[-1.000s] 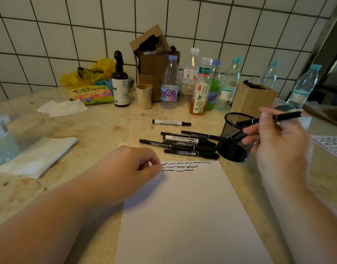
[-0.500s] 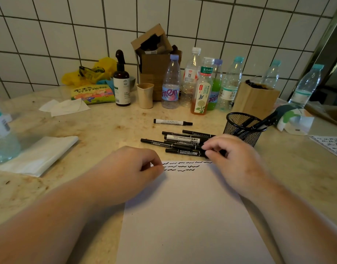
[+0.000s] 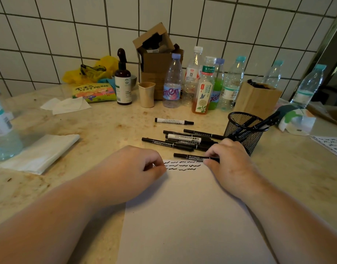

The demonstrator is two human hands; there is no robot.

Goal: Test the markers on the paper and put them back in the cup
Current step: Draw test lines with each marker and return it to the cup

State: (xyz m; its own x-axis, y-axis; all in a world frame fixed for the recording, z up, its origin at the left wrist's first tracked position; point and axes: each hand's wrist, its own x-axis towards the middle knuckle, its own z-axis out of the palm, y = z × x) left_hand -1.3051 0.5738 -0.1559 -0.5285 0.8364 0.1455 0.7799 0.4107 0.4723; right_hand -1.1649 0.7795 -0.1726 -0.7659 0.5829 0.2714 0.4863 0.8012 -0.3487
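Right hand (image 3: 227, 164) fingers pinch marker (image 3: 188, 156) above paper (image 3: 183, 216); left hand (image 3: 133, 170) fingers curled together.

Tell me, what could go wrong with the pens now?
The right hand grips a black marker right beside the loose marker pile; lifting it might nudge those and send them rolling. The mesh cup stands just behind that hand, with markers leaning out, so a bump could tip it.

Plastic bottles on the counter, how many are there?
8, maybe more hidden. One at the left edge. Five clustered beside the cardboard box. One behind the paper bag. One far right.
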